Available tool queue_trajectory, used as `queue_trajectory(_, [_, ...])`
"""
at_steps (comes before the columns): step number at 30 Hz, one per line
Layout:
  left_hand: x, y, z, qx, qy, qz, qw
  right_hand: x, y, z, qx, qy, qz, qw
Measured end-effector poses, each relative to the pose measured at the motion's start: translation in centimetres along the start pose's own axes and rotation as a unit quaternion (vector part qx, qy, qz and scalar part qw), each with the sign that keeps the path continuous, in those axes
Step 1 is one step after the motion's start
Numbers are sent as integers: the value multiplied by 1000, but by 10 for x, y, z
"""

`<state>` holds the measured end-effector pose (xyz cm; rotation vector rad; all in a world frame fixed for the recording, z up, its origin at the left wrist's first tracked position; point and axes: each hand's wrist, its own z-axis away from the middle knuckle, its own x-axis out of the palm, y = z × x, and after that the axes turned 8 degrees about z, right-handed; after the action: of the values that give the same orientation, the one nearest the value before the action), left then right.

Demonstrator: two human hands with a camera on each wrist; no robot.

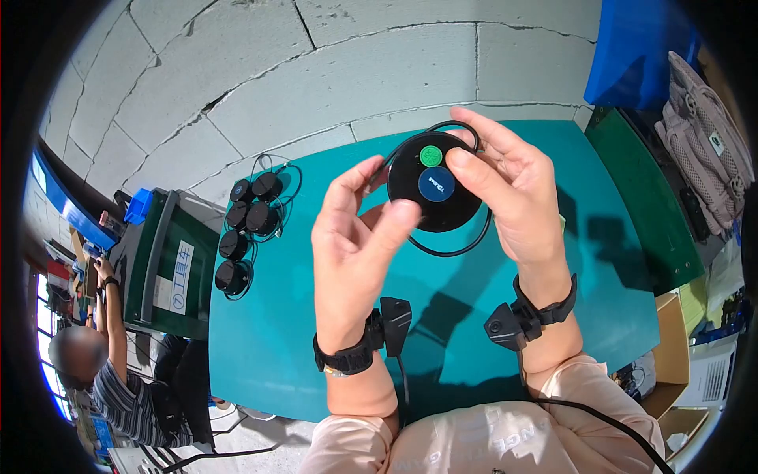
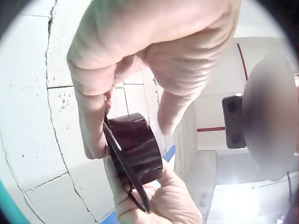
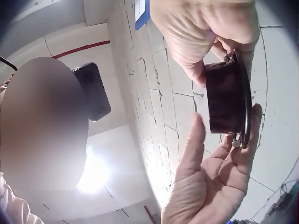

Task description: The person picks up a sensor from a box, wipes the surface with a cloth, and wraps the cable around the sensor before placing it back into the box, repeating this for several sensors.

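The black round case (image 1: 407,186) is marked with a green sticker (image 1: 430,156) and a blue sticker (image 1: 437,186) lettered in white. Black is repeated on its cable (image 1: 444,253) and the grouped cases (image 1: 261,218). The counter (image 1: 316,347) is surfaced in teal, the wall (image 1: 395,71) in pale grey crossed by dark lines. A pink shirt (image 1: 474,446) is lettered in white; a second shirt (image 1: 125,404) is striped dark and light.
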<state>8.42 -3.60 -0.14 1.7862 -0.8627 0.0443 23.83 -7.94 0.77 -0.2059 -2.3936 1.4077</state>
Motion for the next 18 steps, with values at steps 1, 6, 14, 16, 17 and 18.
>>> queue_trajectory(1, [4,2,1,-13,5,-33,999,1,2,0,-11,3,12,1000])
queue_trajectory(6, [0,1,0,-10,28,-32,999,1,-4,2,-14,-8,46,999])
queue_trajectory(14, [-6,10,1,-6,-17,-58,998,-32,-10,0,-36,-145,216,965])
queue_trajectory(16, [-8,11,2,-26,-58,-82,995,-39,-17,4,19,-136,239,961])
queue_trajectory(17, [-8,10,3,-27,-69,-79,994,-40,-19,4,8,-171,250,953])
queue_trajectory(18, [-6,7,4,-31,-85,-71,993,-44,-21,6,0,-201,265,943])
